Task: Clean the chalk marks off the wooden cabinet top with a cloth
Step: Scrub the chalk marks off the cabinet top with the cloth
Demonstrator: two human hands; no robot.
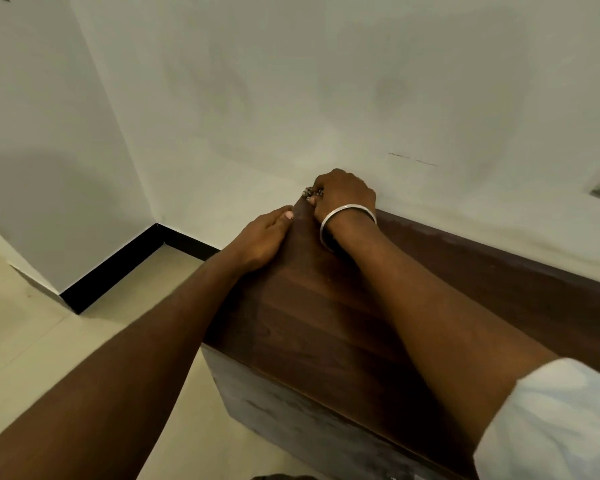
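My right hand [343, 195] is at the far left corner of the wooden cabinet top [326, 323], right up against the wall [326, 98]. Its fingers are curled tight around the cloth [311, 192]. Only a small patterned bunch of the cloth shows at my fingertips, touching the top where it meets the wall. A silver bangle [347, 211] sits on that wrist, and a pale sleeve [551, 420] is pushed up near the elbow.

My left hand [262, 239] lies just beside it on the left edge of the top. Its fingers are stretched out and pressed together, pointing towards the far corner, and their tips almost meet my right hand.

A pale chalky haze [440, 237] runs along the far edge of the top, to the right of my hands. The cabinet's near front face [274, 407] has whitish smudges too. On the left, the light floor [84, 323] meets a black skirting [118, 268].
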